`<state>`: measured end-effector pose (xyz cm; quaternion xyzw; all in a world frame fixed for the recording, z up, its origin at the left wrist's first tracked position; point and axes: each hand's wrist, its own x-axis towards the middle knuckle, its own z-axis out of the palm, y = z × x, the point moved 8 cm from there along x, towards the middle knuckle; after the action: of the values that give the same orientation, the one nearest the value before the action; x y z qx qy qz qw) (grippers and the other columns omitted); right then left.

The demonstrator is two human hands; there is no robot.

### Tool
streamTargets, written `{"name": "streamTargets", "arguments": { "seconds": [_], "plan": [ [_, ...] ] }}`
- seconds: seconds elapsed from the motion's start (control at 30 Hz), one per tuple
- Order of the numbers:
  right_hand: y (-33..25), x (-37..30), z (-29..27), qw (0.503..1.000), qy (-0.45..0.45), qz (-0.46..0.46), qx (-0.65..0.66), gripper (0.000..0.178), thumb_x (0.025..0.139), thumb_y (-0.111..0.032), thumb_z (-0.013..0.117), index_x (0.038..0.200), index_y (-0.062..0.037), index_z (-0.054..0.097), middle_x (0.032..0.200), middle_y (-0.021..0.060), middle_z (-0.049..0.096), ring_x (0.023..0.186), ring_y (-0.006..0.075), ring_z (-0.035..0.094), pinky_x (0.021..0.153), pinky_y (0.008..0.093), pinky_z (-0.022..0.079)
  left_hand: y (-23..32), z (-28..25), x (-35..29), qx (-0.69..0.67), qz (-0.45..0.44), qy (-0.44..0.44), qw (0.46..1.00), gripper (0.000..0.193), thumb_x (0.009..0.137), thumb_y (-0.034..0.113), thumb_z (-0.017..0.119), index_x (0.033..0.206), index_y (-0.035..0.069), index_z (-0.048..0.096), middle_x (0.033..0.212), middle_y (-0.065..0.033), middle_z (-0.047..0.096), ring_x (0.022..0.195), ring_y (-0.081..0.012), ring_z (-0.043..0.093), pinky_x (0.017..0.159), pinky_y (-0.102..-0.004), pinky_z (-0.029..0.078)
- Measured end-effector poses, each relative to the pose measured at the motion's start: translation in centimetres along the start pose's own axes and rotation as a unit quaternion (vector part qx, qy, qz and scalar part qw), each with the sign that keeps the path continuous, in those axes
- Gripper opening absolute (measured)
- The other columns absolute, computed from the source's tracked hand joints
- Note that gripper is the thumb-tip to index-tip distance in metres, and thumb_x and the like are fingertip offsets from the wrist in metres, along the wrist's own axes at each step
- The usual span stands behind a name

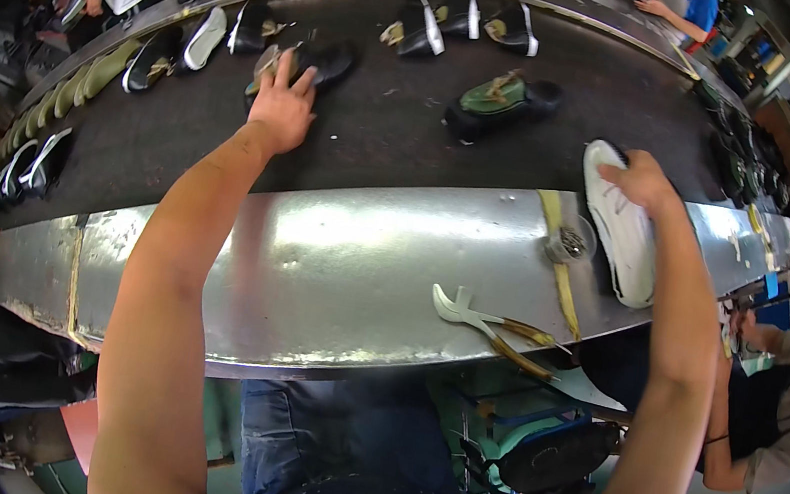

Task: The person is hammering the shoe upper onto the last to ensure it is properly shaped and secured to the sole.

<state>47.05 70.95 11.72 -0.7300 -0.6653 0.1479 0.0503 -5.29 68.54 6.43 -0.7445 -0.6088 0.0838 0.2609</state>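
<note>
My left hand (283, 110) is stretched out over the dark work surface with its fingers spread. Its fingertips are at a black shoe (333, 61); whether they touch it I cannot tell. At the right, my right hand (644, 184) is closed on a shoe (619, 233) whose pale sole side faces up, at the edge of the metal ledge. Beside that shoe stands a small round cup (569, 243) with tiny dark pieces in it. Lasting pincers (466, 313) with brown-wrapped handles lie on the ledge between my arms.
A shiny metal ledge (357, 232) runs along the near side, crossed by a yellowish strip (565, 296). On the dark surface (381, 134) are a green-and-black shoe (496, 100) and several black shoes with white edges (421, 26). Other people work at far left, far right and near right.
</note>
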Motion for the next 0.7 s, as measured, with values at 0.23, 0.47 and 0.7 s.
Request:
{"name": "streamTargets", "arguments": {
  "seconds": [0.23,0.47,0.7],
  "plan": [
    [-17.2,-13.8,-5.6,0.972,0.127,-0.198,-0.002,0.055,0.086,-0.023,0.073,0.124,0.0118,0.055,0.119,0.0303,0.064,0.115,0.0428,0.06,0.094,0.0443,0.048,-5.8,-0.6,-6.4,-0.454,-0.163,-0.03,0.875,0.044,0.094,0.029,0.065,0.128,0.0,0.062,0.125,-0.02,0.065,0.114,-0.0338,0.063,0.099,-0.0385,0.049],
    [-34.7,-30.6,6.9,0.699,-0.013,-0.699,-0.15,0.036,0.077,-0.012,0.061,0.111,0.0002,0.06,0.101,0.0113,0.062,0.096,0.0288,0.061,0.087,0.0408,0.047,-9.9,5.0,-10.0,-0.571,-0.311,-0.003,0.76,0.044,0.095,0.03,0.063,0.125,-0.002,0.064,0.112,-0.0175,0.071,0.1,-0.0263,0.067,0.09,-0.0352,0.051],
    [-35.3,-31.5,9.8,0.641,-0.103,-0.758,-0.065,0.039,0.082,-0.018,0.064,0.118,-0.0028,0.061,0.114,0.0133,0.06,0.113,0.0276,0.058,0.103,0.0498,0.041,-18.1,11.8,-7.7,-0.6,-0.449,0.039,0.661,0.054,0.092,0.04,0.066,0.125,-0.003,0.064,0.113,-0.0166,0.07,0.105,-0.0244,0.064,0.093,-0.0355,0.049]
  ]
}}
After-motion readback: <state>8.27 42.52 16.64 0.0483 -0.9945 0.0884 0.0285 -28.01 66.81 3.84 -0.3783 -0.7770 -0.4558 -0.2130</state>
